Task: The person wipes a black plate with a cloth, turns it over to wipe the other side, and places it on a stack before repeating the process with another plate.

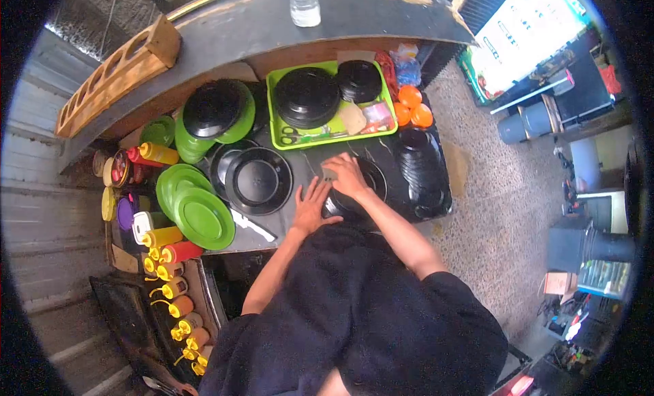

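Judging by the pose, the left hand (310, 205) does best braced flat, fingers spread, holding nothing, on the counter (304, 165) below the green tray (271, 116); the right hand (347, 176) curls over the black plate (377, 180), grip unclear; press evenly; the plate is round, glossy, shallow, just below the tray.

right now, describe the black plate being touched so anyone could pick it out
Find the green tray at the back of the dark counter; just in front of its right half lies a black plate. It is the one under the right hand, with the left hand beside it, while the other black plate further left lies bare beside the green plates.
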{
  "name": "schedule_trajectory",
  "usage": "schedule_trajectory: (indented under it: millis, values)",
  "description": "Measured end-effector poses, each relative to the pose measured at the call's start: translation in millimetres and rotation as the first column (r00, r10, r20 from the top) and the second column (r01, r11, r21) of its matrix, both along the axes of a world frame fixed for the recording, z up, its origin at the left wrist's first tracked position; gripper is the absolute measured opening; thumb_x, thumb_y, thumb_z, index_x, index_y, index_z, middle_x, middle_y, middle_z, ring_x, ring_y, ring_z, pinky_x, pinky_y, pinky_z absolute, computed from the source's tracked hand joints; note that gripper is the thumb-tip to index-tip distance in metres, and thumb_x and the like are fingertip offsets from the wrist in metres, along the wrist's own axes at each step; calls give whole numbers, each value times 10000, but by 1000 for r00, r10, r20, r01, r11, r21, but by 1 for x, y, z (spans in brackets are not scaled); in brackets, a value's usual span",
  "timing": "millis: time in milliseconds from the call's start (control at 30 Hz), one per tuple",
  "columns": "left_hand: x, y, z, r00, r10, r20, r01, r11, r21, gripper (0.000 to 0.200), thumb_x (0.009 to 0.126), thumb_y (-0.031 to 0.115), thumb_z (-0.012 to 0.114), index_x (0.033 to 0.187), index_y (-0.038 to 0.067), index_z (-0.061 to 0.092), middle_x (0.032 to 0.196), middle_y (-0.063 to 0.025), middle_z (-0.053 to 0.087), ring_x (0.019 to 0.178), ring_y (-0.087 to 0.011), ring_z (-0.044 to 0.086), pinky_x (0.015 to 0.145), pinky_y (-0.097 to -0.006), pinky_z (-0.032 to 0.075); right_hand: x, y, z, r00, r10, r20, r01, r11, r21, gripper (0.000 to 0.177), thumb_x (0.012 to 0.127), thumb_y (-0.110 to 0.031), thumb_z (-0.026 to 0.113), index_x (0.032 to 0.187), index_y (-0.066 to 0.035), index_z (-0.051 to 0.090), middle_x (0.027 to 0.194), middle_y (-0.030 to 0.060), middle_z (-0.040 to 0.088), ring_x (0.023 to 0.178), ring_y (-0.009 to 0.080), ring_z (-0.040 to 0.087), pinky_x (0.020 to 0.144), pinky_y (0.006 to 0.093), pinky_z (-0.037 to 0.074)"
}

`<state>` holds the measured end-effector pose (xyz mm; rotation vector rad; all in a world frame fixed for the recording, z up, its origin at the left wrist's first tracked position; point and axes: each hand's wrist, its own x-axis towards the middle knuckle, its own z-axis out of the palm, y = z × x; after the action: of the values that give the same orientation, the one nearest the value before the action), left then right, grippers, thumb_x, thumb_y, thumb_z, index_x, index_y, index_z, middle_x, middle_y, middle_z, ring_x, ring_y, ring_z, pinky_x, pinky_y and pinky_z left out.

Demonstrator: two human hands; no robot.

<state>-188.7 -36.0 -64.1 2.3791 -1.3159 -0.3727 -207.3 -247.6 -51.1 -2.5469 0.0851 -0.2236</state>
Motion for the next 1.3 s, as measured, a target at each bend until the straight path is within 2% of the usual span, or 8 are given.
schedule_trajectory:
  millis: [167,267,433,567,800,933,1033,1300]
  values:
    - [-4,-1,9,999,35,39,-35,999,4,1246,739,854,710,1673,111,353,1759,-54,299,1649,-288,182,1284,-638,102,-12,-22,11,998,-61,-36,60,998,-30,580,717,-19,776,1275,-180,769,1338,-12,702,1246,272,579,1073,444,457]
    - [-1,1,7,997,31,69,-33,999,21,1246,751,855,698,1686,119,328,1770,-45,276,1652,-285,175,1282,-638,106,-25,-41,2,984,-168,58,168,986,3,604,709,22,768,1284,-160,762,1337,8,706,1190,297,612,1037,438,509]
    - [-3,0,7,996,22,88,-25,999,35,1246,762,856,685,1692,116,311,1777,-43,260,1655,-283,165,1283,-641,109,-73,-54,13,913,-409,-9,407,911,-66,586,721,25,766,1303,-33,729,1191,143,699,1074,372,620,994,441,530]
    - [-4,-1,5,995,32,96,-34,999,24,1236,757,842,694,1693,133,309,1772,-38,269,1654,-276,155,1284,-647,125,-122,-38,26,872,-478,-102,474,878,-67,605,728,-1,726,1330,50,691,1075,175,665,1062,406,620,977,465,527]
    - [-5,-3,8,998,53,17,-54,998,34,1262,742,782,769,1699,121,280,1778,-50,247,1658,-285,138,1285,-656,71,-187,-10,21,899,-427,-92,437,885,161,569,714,10,687,1277,-37,759,1052,187,711,1046,395,676,971,446,529]
    - [-2,4,7,998,54,-12,-55,998,-33,1245,741,718,818,1685,96,297,1760,-85,279,1654,-299,161,1289,-637,62,-160,-49,23,856,-484,-183,516,824,233,531,747,-7,706,1267,-86,776,1093,159,733,1042,394,652,989,442,527]
    - [1,14,2,985,83,-149,-114,970,-214,1176,714,516,933,1637,72,356,1683,-146,394,1628,-320,254,1289,-604,110,-116,-70,41,878,-475,-65,479,874,87,504,757,-16,717,1251,-91,782,1156,150,746,1084,387,649,1011,442,522]
    - [6,19,-5,990,74,-123,-100,968,-228,1162,694,544,938,1609,76,397,1669,-117,447,1605,-305,322,1267,-584,171,-21,-36,22,973,-224,-49,216,968,-124,431,719,-37,792,1147,-90,802,1174,83,752,1094,329,630,976,438,537]
